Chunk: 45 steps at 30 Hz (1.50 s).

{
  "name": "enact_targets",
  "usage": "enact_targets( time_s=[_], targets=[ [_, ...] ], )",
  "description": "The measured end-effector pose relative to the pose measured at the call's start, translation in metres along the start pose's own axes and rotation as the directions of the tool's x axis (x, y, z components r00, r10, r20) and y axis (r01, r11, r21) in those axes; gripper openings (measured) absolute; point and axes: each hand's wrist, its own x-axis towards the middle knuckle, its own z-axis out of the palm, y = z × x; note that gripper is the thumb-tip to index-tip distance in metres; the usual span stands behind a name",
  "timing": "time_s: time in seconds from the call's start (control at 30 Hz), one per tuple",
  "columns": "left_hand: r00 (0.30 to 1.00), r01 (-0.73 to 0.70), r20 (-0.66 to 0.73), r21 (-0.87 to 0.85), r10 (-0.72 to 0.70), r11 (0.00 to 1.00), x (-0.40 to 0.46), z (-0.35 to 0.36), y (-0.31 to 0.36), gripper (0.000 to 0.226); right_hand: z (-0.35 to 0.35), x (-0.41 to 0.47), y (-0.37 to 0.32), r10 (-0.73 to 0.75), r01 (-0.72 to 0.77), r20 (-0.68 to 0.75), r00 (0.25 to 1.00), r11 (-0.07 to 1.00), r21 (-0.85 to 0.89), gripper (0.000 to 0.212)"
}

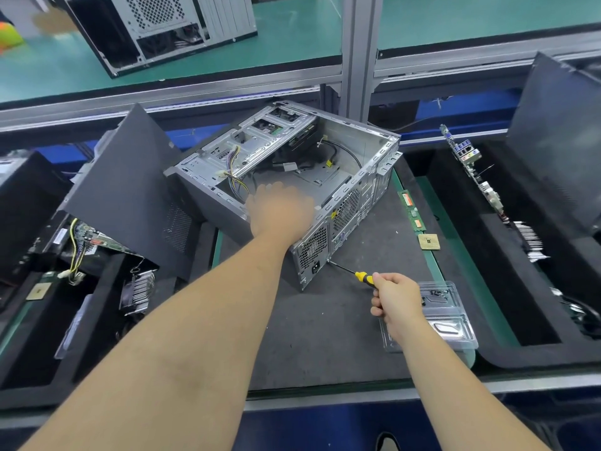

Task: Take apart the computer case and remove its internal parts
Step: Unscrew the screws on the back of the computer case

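I have the computer case (292, 177) lying on its side in the middle of the desk (325, 336), on the dark mat, its open side facing up and its rear panel turned toward me and to the right. Inside I can see a bundle of coloured wires (235, 177) at the left end, under the drive cage, and a black cable (344, 151) looping across the bare floor of the case.

My left hand (281, 211) rests palm down on the near upper edge of the case, fingers spread loosely over the rim; it is blurred, so I cannot tell whether it grips anything. My right hand (395, 296) is closed around the yellow-and-black handle of a screwdriver (353, 273), whose thin shaft runs up and left until the tip touches the near lower corner of the rear panel, just beside the power socket.

On the mat to the right of the case lie a green memory stick (412, 211) and, nearer me, a square processor chip (429, 241), apart from each other. A clear plastic tray (452, 317) sits under and just right of my right wrist. A dark side panel (130, 190) leans upright to the left of the case.
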Motion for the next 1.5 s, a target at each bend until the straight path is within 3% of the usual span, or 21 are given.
enact_targets(
  time_s=[1.5],
  targets=[
    [1.0,0.006,0.007,-0.015,-0.006,1.0,-0.0004,0.0006,0.0002,0.048,-0.0009,-0.004,0.0011,0.035,-0.036,-0.013,0.999,0.999,-0.01,0.009]
  ],
)
